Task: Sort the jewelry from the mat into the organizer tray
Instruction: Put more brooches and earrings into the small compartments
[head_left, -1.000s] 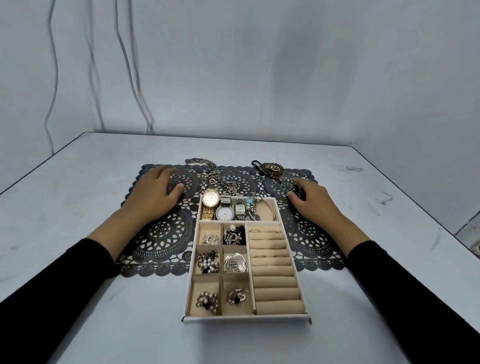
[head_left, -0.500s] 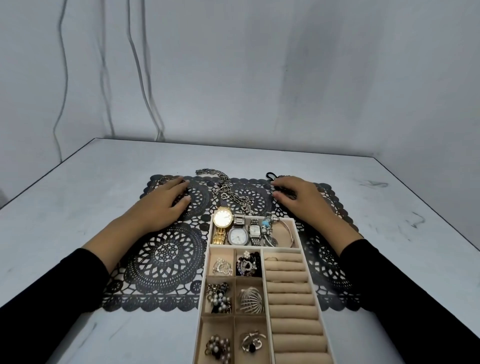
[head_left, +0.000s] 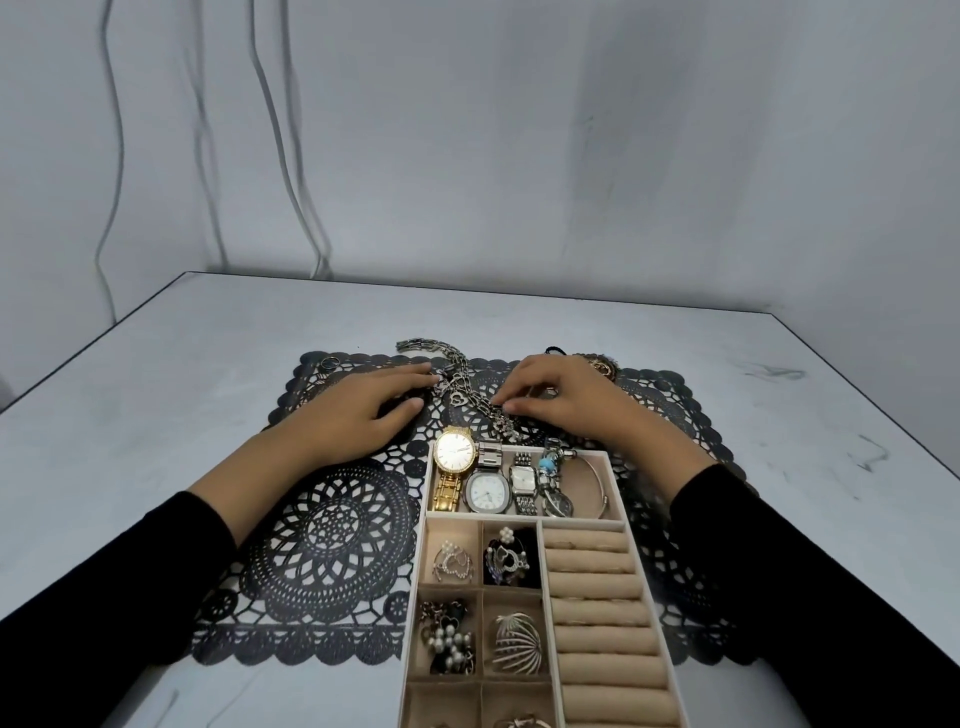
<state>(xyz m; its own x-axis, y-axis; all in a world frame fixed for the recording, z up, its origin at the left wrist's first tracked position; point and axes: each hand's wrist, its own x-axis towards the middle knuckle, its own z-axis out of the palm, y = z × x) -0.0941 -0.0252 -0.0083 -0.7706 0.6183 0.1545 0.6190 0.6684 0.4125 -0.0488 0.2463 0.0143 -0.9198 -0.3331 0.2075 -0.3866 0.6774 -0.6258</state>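
A silver charm chain (head_left: 459, 385) lies across the far middle of the black lace mat (head_left: 332, 525). My right hand (head_left: 563, 408) is over its near end, fingers curled down and pinching the links. My left hand (head_left: 371, 410) lies flat on the mat, its fingertips touching the chain's left side. The beige organizer tray (head_left: 519, 516) sits close to me; its far compartment holds a gold watch (head_left: 455, 452), other watches and a bangle. Small compartments hold brooches and earrings. A ring (head_left: 328, 362) lies on the mat's far left corner.
A dark and gold ornament (head_left: 602, 365) on a black cord lies on the mat behind my right hand. The tray's right column is a stack of ring rolls (head_left: 597, 613). The grey table (head_left: 156, 395) ends at a wall with hanging cables.
My right hand moved left from the ornament at the mat's far right to the chain. My left hand slid right toward the chain. The view shifted, so the tray appears lower and closer.
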